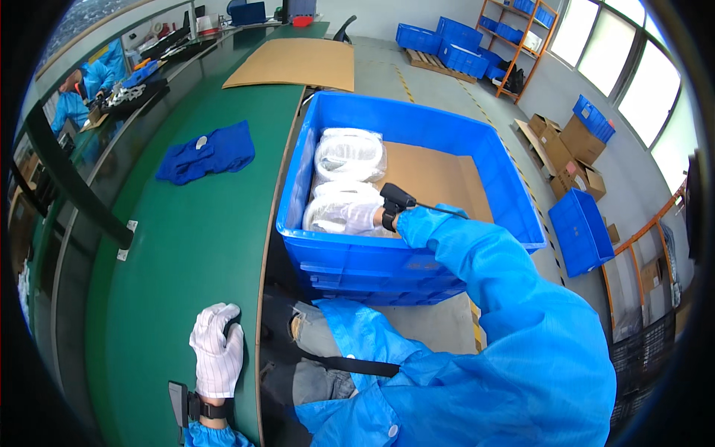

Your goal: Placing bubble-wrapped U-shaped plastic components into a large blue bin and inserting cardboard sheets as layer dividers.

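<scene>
Right fingers (354, 214) against wrapped white bundle (322, 212), blue bin (350, 249) around them, left fingers (214, 316) curled, green table (171, 253) beneath, both grips unclear

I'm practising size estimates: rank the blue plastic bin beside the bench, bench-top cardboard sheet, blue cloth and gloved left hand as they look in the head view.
1. Blue plastic bin
2. Cardboard sheet
3. Blue cloth and gloved left hand: too alike to rank; the hand is nearer the camera.
</scene>
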Available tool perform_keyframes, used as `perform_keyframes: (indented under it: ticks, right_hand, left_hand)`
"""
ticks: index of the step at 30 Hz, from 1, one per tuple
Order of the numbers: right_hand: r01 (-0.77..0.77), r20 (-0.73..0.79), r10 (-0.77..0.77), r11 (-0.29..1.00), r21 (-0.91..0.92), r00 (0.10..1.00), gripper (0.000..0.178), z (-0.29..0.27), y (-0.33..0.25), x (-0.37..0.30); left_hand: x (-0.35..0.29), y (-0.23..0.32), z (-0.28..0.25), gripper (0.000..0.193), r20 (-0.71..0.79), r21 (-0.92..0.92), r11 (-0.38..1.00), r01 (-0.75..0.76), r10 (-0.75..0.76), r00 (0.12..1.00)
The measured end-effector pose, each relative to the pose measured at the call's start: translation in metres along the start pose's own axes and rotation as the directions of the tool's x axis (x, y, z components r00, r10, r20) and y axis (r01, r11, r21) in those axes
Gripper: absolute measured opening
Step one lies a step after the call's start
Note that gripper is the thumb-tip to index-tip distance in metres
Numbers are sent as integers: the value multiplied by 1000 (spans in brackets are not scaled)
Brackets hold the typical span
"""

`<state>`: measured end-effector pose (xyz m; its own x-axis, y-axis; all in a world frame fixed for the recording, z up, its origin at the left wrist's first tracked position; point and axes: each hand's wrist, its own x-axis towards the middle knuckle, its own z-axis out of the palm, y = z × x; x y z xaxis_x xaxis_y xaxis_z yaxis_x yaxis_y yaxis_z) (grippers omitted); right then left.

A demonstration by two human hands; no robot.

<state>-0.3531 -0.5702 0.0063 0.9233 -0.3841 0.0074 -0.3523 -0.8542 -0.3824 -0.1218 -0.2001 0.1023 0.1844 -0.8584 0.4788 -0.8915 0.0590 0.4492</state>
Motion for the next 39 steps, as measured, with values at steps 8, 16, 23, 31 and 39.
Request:
perform_keyframes:
  ticks: [8,16,23,31,39]
  right_hand:
    - [52,-136,-8,946,319,991,54,-4,-11,3]
    - [-376,493,-54,577,726,869,70,-34,-73,-16]
    - [-1,318,-139,915,403,938,71,-30,-73,-5]
    - [-201,260,-30,548,812,965,43,-18,-49,-3]
    - [24,41,-193,321,947,980,31,0,-23,-6]
  left_hand:
    - [-8,-5,-1,32,38,2,1000,12,-12,999]
    - [1,2,1,30,69,-27,994,102,-100,993]
    - [13,9,-1,27,88,-57,969,240,-234,968]
    - [18,7,-6,17,184,-237,874,424,-388,903]
    - [12,-10,-13,12,168,-348,778,523,-498,851]
